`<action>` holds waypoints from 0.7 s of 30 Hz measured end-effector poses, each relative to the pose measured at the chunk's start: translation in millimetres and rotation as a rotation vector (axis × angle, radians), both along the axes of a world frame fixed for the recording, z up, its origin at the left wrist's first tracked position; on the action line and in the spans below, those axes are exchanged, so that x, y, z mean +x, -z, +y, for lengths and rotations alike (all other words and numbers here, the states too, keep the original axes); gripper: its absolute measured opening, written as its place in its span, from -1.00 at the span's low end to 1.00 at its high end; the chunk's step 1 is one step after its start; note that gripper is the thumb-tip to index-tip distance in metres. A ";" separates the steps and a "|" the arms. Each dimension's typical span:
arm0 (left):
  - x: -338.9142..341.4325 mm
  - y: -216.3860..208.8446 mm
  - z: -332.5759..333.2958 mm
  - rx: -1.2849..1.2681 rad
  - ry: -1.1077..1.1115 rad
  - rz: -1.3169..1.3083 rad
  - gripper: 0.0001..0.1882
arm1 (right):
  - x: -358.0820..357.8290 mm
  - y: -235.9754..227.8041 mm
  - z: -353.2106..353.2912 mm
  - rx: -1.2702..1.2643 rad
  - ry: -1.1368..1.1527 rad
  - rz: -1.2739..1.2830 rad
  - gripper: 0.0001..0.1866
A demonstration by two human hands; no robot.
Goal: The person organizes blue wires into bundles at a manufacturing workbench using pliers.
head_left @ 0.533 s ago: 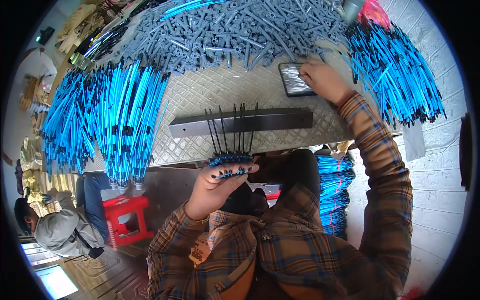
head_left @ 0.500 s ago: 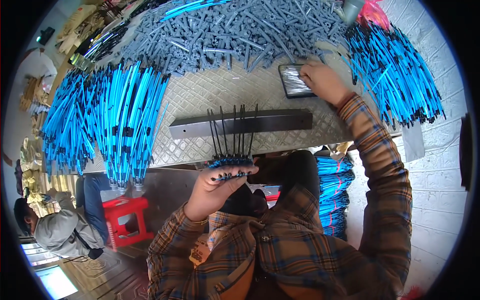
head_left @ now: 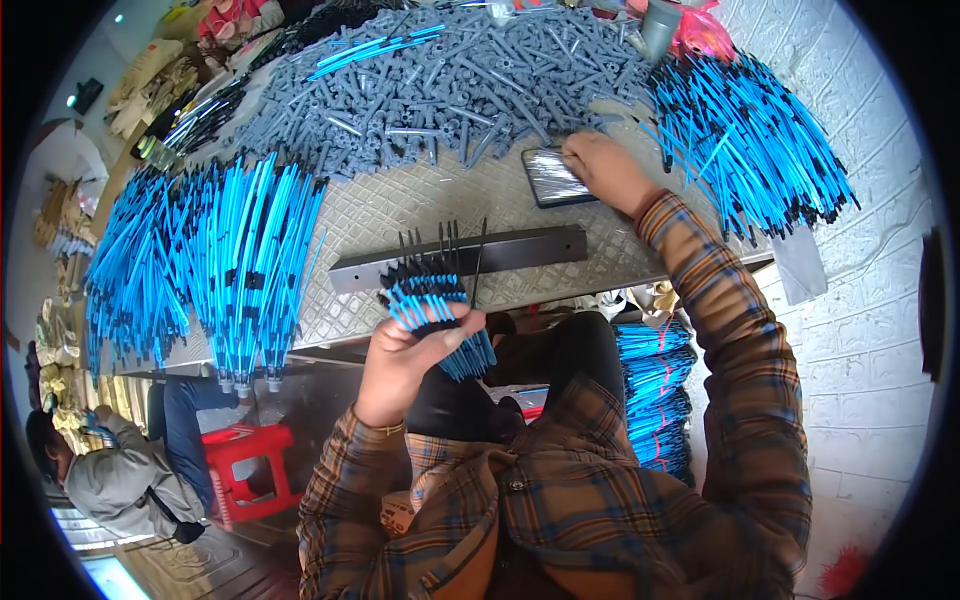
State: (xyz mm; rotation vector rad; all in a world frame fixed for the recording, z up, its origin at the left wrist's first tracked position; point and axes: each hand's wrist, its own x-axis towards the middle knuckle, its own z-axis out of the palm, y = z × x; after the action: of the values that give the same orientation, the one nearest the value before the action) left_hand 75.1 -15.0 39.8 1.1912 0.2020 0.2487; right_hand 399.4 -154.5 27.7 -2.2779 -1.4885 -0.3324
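Note:
My left hand (head_left: 402,362) is closed round a bundle of thin blue tubes with black ends (head_left: 432,305), held above my lap at the table's front edge. Several thin black rods stick up from the bundle, one leaning apart on its right. Over a small dark tray (head_left: 540,190) of fine, shiny, clear slivers, my right hand (head_left: 608,170) has its fingers pinched together at the right side. Whatever sits between those fingertips is too small to make out. A dark metal bar (head_left: 540,248) lies across the table behind the bundle.
Grey plastic tubes (head_left: 450,85) form a wide heap at the back. Piles of blue tubes lie at the left (head_left: 250,235) and right (head_left: 755,145). Below the table are more tied blue bundles (head_left: 655,390). A red stool (head_left: 245,470) and a seated person (head_left: 130,465) are at the left.
My left hand has turned the bundle, so its blue sides now show, and moved it slightly left. My right hand stays at the tray, still pinched. The whole view has shifted somewhat.

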 end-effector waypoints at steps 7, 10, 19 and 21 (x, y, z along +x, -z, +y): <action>7.2 0.2 -6.0 -0.050 -0.063 0.026 -0.78 | -103.5 -52.4 12.3 0.243 -0.170 0.527 -0.89; 6.1 5.4 -6.9 -0.029 -0.074 0.011 -0.79 | -140.8 -64.7 10.5 0.352 -0.521 0.446 -0.87; 4.9 9.5 -7.3 -0.012 -0.083 -0.049 -0.79 | -169.4 -75.8 1.5 0.259 -0.499 0.407 -0.80; 4.9 9.5 -8.0 -0.006 -0.083 -0.054 -0.79 | -169.8 -74.1 1.4 0.273 -0.501 0.405 -0.80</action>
State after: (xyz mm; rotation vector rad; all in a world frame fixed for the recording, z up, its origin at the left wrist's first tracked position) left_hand 80.0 -23.0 30.3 1.1699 0.2045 0.3524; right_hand 229.6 -153.1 101.8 -1.5749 -1.6081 0.0687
